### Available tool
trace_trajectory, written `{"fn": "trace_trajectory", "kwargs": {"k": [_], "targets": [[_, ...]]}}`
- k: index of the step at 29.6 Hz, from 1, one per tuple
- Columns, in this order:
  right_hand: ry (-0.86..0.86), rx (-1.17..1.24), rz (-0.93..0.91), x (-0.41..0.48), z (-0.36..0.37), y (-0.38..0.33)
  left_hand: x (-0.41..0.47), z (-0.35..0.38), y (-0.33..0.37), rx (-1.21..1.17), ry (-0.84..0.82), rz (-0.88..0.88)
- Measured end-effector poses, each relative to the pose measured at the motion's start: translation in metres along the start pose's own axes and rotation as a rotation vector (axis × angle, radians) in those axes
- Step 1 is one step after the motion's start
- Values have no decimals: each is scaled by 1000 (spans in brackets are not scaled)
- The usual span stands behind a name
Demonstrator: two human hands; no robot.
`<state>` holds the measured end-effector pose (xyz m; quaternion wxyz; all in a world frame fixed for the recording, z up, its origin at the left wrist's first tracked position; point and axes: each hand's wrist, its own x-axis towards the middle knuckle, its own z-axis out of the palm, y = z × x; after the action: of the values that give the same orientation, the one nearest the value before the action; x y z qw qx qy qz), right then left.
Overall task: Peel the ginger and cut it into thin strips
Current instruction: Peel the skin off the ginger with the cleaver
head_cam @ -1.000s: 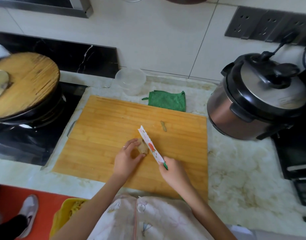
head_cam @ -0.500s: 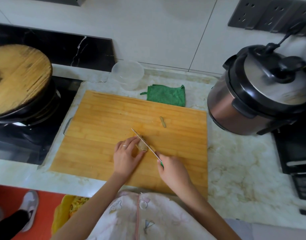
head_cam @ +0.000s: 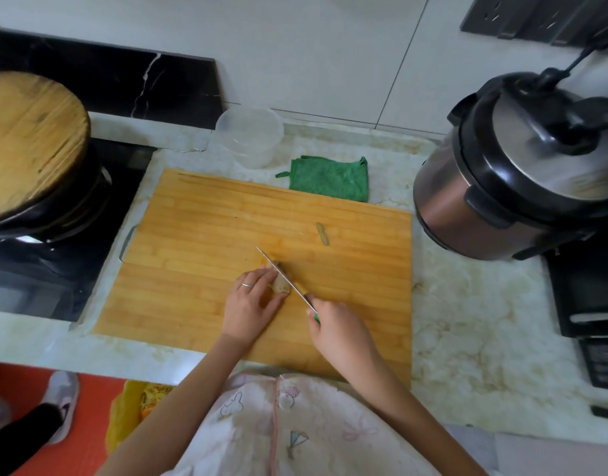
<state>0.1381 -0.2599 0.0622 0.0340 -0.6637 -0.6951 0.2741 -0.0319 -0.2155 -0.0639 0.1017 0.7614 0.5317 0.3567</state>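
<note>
Centrally on the cutting board [head_cam: 192, 255], the left hand [head_cam: 252, 304] pinches the ginger [head_cam: 279, 285] under the knife [head_cam: 295, 290] gripped by the right hand [head_cam: 337, 329]; fingertips [head_cam: 266, 272] beside the blade risk a cut if the piece rolls.

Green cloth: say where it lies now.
Head view: the green cloth lies just behind the far edge of the cutting board, between the clear container and the cooker.

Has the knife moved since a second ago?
Yes. The knife has turned edge-down and dropped onto the ginger, judged against the cutting board.
</note>
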Motion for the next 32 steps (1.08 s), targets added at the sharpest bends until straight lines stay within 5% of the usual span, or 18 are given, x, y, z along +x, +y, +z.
{"fn": "trace_trajectory", "kwargs": {"k": [32], "targets": [[-232, 34, 130, 28, -30, 0, 4, 4, -5, -102, 26, -17]]}}
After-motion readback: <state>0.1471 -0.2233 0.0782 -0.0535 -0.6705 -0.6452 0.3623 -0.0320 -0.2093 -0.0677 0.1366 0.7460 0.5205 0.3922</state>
